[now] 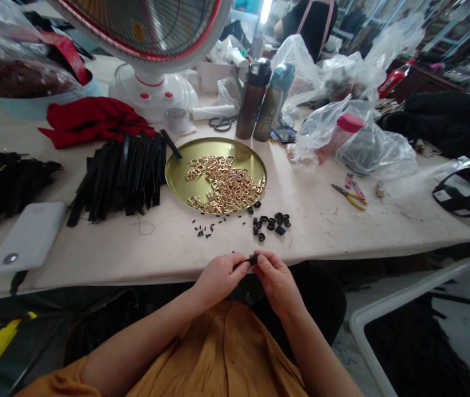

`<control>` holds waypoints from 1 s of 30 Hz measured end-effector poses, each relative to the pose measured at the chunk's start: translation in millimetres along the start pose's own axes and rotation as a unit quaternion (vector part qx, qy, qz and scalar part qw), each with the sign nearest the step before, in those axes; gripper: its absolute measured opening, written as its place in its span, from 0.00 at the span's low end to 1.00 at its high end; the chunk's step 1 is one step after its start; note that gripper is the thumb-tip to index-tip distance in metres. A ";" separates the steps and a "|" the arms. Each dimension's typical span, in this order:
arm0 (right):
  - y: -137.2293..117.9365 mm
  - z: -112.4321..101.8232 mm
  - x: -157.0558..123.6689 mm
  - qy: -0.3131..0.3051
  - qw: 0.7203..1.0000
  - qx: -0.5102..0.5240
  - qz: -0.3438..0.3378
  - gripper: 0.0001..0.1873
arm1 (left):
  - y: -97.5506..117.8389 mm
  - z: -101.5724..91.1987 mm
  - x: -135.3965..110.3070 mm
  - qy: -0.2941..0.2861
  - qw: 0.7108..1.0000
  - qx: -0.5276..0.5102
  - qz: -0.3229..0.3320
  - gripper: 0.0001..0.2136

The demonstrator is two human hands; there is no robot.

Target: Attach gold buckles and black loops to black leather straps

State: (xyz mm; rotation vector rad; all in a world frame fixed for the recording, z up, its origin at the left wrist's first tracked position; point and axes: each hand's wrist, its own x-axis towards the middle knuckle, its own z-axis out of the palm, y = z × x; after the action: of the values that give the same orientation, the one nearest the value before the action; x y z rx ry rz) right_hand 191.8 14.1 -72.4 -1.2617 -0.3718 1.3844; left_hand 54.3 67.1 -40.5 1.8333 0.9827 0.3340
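Note:
My left hand [218,277] and my right hand [275,278] meet at the table's near edge, both pinched on a small black piece [252,259] held between them. Just beyond lie several black rings [271,224] and tiny black bits [204,227] loose on the table. Farther back a round gold tray [181,165] holds a heap of gold buckles [226,184]. A pile of black straps [123,176] lies left of the tray.
A white fan [152,82] stands at the back, with red cloth [90,118], two bottles [263,99], scissors [220,123] and plastic bags [358,143] around. Yellow-handled pliers [350,196] lie right. A white slab [28,237] sits left. Another person is at the far side.

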 end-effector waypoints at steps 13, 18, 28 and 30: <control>5.8 5.8 -6.8 -0.022 0.997 0.038 0.063 0.10 | -2.0 -5.7 -1.2 -0.057 0.993 -0.102 -0.017 0.14; 8.8 7.6 -11.2 -0.045 0.998 -0.015 0.046 0.11 | -5.4 -5.3 -1.6 -0.050 0.992 -0.114 -0.025 0.14; -2.8 5.7 -24.9 -0.112 0.984 0.023 0.135 0.17 | -2.0 -8.4 -14.1 -0.049 0.994 -0.073 -0.066 0.16; -0.3 2.2 -28.2 -0.151 0.974 0.039 0.166 0.17 | -2.0 -8.0 -16.6 -0.041 0.997 -0.018 -0.061 0.15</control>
State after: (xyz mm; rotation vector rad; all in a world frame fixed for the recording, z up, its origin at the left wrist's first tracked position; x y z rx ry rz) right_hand 183.1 -8.9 -58.5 -1.0816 -0.3191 1.8698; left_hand 38.0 60.1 -35.2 1.7315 1.0207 0.1987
